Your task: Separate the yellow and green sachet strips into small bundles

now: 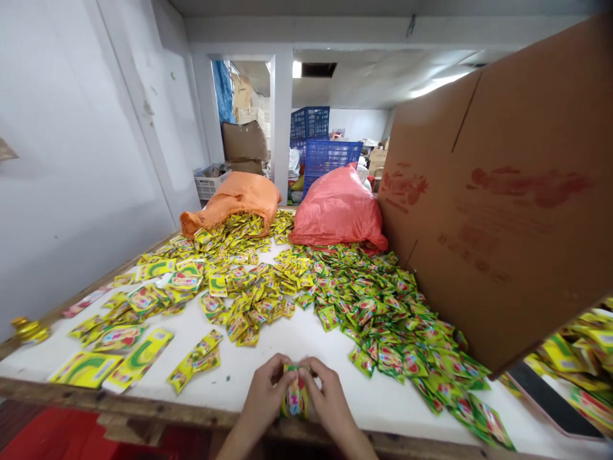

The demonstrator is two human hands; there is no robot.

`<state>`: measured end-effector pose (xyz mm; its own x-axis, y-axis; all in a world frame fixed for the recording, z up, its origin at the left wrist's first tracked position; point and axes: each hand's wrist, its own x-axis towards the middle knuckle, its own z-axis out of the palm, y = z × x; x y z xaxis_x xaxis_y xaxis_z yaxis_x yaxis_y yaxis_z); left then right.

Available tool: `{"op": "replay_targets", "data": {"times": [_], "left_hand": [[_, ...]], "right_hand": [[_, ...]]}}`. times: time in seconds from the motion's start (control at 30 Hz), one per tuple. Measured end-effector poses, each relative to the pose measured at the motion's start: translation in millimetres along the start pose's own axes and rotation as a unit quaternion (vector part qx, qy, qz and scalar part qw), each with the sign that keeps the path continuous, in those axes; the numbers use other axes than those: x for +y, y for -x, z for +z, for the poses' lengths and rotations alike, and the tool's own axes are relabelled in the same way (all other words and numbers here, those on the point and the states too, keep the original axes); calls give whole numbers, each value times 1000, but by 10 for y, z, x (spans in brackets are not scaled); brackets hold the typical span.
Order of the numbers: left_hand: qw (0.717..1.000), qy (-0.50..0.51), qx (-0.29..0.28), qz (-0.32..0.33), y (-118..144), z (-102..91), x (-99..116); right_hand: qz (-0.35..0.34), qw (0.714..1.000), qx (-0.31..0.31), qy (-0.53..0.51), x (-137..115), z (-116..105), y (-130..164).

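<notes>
Close to the table's front edge, my left hand (271, 387) and my right hand (327, 391) pinch a small green and yellow candy packet (294, 397) between them, fingers at its upper part. Whether it is one packet or a small stack, I cannot tell. To the right spreads a large heap of green packets (397, 326). Yellow packets (258, 300) lie in a pile ahead and to the left. A few yellow packets (196, 361) rest left of my left hand, near flat yellow printed boxes (138, 361).
An orange sack (239, 195) spills yellow packets at the back; a red sack (338, 204) stands beside it. A big cardboard box (498, 191) leans over the right side. A dark phone-like slab (555, 399) lies at right, a gold-coloured object (29, 331) at far left. Blue crates (330, 156) stand behind.
</notes>
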<state>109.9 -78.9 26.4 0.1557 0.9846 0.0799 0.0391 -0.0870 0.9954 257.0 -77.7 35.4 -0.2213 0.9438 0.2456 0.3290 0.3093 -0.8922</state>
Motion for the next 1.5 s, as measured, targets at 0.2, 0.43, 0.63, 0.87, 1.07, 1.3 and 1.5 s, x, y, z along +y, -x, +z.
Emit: {"op": "replay_targets", "data": {"times": [0.2, 0.43, 0.63, 0.87, 1.07, 1.3, 1.5], "left_hand": [[996, 56, 67, 30, -22, 47, -15], [996, -38, 66, 47, 116, 43, 75], [990, -81, 104, 42, 121, 103, 170], [992, -73, 100, 29, 69, 94, 154], [995, -52, 85, 27, 151, 49, 23], [992, -89, 44, 80, 175, -37, 70], [998, -1, 44, 46, 225, 21, 35]], "right_hand": [[0, 995, 97, -28, 65, 64, 25], [-48, 998, 49, -14, -3, -22, 101], [-53, 997, 52, 14, -48, -53, 88], [-47, 997, 62, 21, -44, -70, 37], [-62, 995, 71, -14, 56, 17, 172], [-31, 998, 61, -15, 136, 49, 226], [-88, 992, 33, 82, -84, -11, 67]]}}
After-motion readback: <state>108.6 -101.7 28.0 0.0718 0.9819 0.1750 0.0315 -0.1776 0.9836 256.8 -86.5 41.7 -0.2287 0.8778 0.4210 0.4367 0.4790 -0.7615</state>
